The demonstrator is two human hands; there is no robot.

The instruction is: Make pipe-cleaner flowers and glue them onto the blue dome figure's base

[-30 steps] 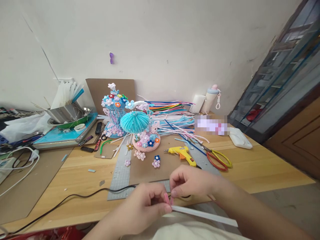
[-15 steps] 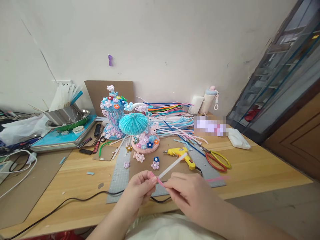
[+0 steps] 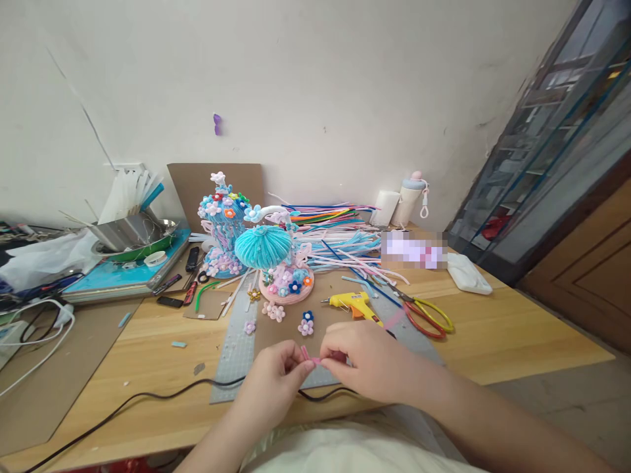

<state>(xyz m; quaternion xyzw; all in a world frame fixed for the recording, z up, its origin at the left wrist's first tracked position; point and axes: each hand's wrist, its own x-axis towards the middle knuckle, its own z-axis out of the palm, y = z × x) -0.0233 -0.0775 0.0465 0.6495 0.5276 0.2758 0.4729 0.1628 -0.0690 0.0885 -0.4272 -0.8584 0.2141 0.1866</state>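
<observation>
A pink pipe cleaner [image 3: 315,361] runs between my two hands, bent near its left end. My left hand [image 3: 280,374] pinches it between thumb and forefinger. Close beside, my right hand [image 3: 365,358] is closed on the same stem, and a blurred pink length shows beyond the knuckles. Just behind the right hand lies a yellow glue gun [image 3: 352,302], its handle partly hidden. Small pipe-cleaner flowers [image 3: 306,323] lie on the brown board in front of my hands. Past them stands a pink-based piece with a turquoise dome [image 3: 263,246], trimmed with flowers.
Scissors [image 3: 426,318] with red and yellow handles lie to the right. Bundles of coloured pipe cleaners [image 3: 340,243] spread along the back. A second flowered blue piece [image 3: 221,223] stands behind left. A black cord [image 3: 148,394] crosses the front. A steel pot [image 3: 131,226] sits far left.
My right hand has turned and shifted slightly, now covering the glue gun's handle end. The pink pipe cleaner has a bent end standing up at my left fingertips. The whitish stick is no longer visible.
</observation>
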